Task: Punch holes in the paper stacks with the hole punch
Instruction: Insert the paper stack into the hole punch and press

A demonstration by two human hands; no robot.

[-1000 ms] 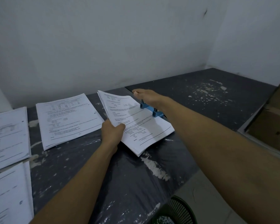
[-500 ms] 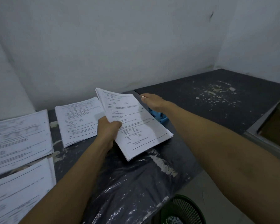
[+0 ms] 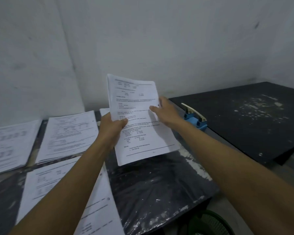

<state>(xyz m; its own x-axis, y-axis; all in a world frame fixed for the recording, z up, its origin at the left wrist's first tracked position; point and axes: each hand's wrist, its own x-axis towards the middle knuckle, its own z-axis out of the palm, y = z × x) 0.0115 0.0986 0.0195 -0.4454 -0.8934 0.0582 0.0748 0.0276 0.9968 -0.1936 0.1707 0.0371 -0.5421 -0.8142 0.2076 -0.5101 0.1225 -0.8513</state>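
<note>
A stapled-looking stack of white printed paper sheets [image 3: 139,119] is held up off the dark tabletop [image 3: 159,180], long axis nearly upright. The left hand [image 3: 111,128] grips its left edge; the right hand [image 3: 166,111] pinches its right edge, nearer the blue metal hole punch [image 3: 194,120] just beside and behind it.

Both forearms reach forward. The left hand [image 3: 111,128] curls its fingers with the thumb pinching on top; the right hand [image 3: 165,111] grips beside it, thumb forward.
</note>
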